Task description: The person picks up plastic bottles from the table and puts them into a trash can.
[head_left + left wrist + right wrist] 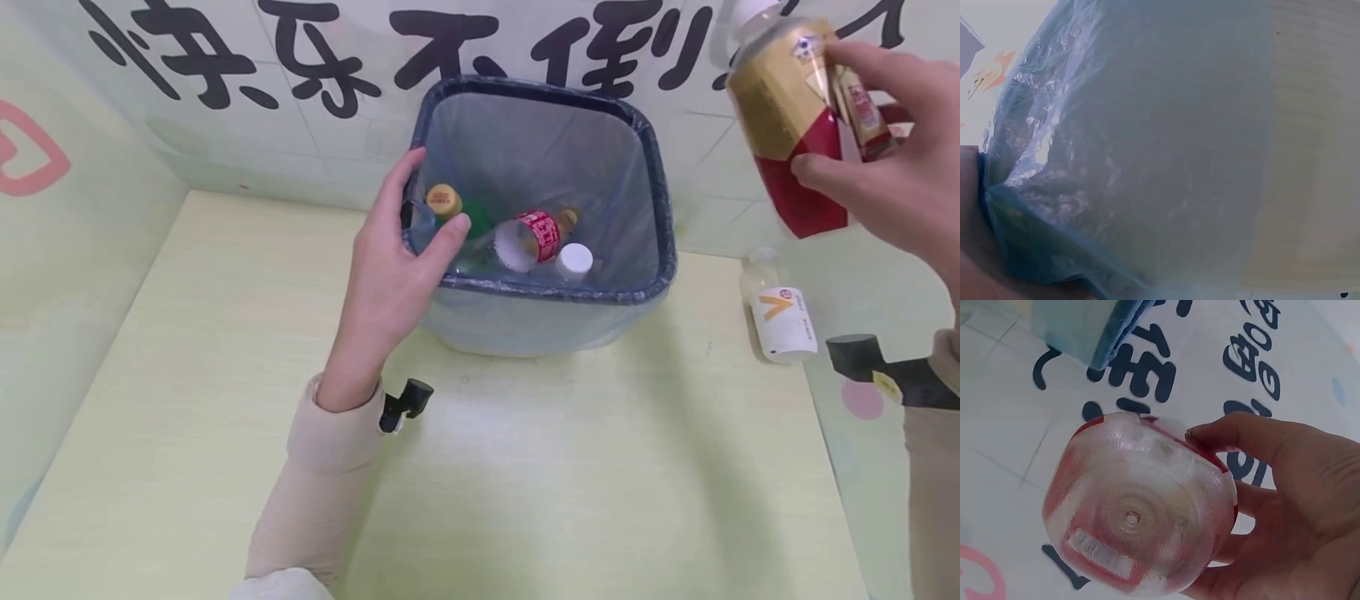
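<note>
My left hand (393, 258) grips the left rim of a bin (555, 321) lined with a thin bluish bag (1166, 125), thumb inside and fingers outside. In the bin lie several bottles: one with a yellow cap (444, 200), a clear one with a red label (542, 235), and a white cap (575, 261) shows beside it. Up at the right, my right hand (911, 150) holds a plastic bottle with a gold and red label (783, 125), raised off the table and tilted. In the right wrist view its clear base (1135, 512) faces the camera.
Another bottle with a white label (783, 323) lies at the table's right edge, against the wall. The pale table (555, 467) stretches in front of the bin. Behind stands a wall with large black characters (450, 42); a second wall rises at the left.
</note>
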`<state>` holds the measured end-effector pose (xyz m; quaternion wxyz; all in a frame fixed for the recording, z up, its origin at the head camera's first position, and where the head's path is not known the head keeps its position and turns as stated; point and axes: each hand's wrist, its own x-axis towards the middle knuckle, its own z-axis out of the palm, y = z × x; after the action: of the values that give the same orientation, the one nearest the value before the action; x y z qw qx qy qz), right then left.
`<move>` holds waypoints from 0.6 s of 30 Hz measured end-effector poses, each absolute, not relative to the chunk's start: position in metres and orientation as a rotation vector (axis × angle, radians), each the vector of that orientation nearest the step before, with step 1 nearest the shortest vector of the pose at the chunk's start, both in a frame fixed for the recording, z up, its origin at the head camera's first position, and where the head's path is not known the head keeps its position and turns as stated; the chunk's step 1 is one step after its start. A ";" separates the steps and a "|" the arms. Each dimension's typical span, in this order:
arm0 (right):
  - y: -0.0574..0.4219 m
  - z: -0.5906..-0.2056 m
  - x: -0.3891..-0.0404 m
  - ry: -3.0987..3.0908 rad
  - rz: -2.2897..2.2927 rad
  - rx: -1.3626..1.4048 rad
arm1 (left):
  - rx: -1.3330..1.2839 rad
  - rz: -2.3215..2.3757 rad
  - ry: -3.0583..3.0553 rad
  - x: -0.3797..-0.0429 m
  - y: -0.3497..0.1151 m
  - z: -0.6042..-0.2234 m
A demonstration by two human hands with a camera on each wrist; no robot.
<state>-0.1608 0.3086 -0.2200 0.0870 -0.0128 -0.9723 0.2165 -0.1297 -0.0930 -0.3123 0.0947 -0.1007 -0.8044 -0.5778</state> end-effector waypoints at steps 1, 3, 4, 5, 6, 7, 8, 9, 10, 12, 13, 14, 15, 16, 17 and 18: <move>0.309 -0.219 -0.165 -2.903 0.621 -0.005 | -0.301 -1.713 -2.383 -0.130 -0.093 -0.312; 0.307 -0.218 -0.172 -2.924 0.586 0.044 | -0.309 -1.712 -2.378 -0.130 -0.093 -0.312; 0.305 -0.217 -0.175 -2.936 0.573 0.063 | -0.313 -1.712 -2.376 -0.130 -0.093 -0.312; 0.303 -0.217 -0.177 -2.945 0.553 0.078 | -0.319 -1.713 -2.374 -0.130 -0.093 -0.313; 0.301 -0.216 -0.179 -2.951 0.526 0.086 | -0.324 -1.716 -2.373 -0.130 -0.093 -0.313; 0.297 -0.216 -0.179 -2.956 0.513 0.092 | -0.328 -1.716 -2.372 -0.129 -0.093 -0.313; 0.294 -0.215 -0.179 -2.965 0.493 0.095 | -0.332 -1.718 -2.371 -0.129 -0.092 -0.313; 0.290 -0.213 -0.179 -2.970 0.470 0.104 | -0.334 -1.721 -2.370 -0.129 -0.092 -0.313; 0.285 -0.212 -0.178 -2.976 0.437 0.110 | -0.333 -1.720 -2.371 -0.129 -0.092 -0.313; 0.275 -0.209 -0.176 -2.985 0.353 0.139 | -0.331 -1.721 -2.371 -0.129 -0.092 -0.313; 0.270 -0.207 -0.175 -2.992 0.311 0.160 | -0.330 -1.718 -2.370 -0.129 -0.092 -0.313; 0.264 -0.206 -0.175 -2.993 0.272 0.187 | -0.327 -1.717 -2.370 -0.129 -0.093 -0.313; 0.259 -0.204 -0.174 -2.993 0.244 0.223 | -0.323 -1.714 -2.372 -0.129 -0.093 -0.313; 0.252 -0.203 -0.173 -2.993 0.215 0.263 | -0.321 -1.712 -2.374 -0.129 -0.093 -0.313; 0.246 -0.202 -0.173 -2.991 0.202 0.307 | -0.319 -1.712 -2.375 -0.129 -0.093 -0.313; 0.240 -0.201 -0.172 -2.988 0.195 0.349 | -0.317 -1.711 -2.375 -0.130 -0.094 -0.312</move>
<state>-0.1720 0.2397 -0.2008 0.0636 0.1155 -0.9892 0.0646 -0.1295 -0.0936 -0.3125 0.0982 -0.1073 -0.8027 -0.5783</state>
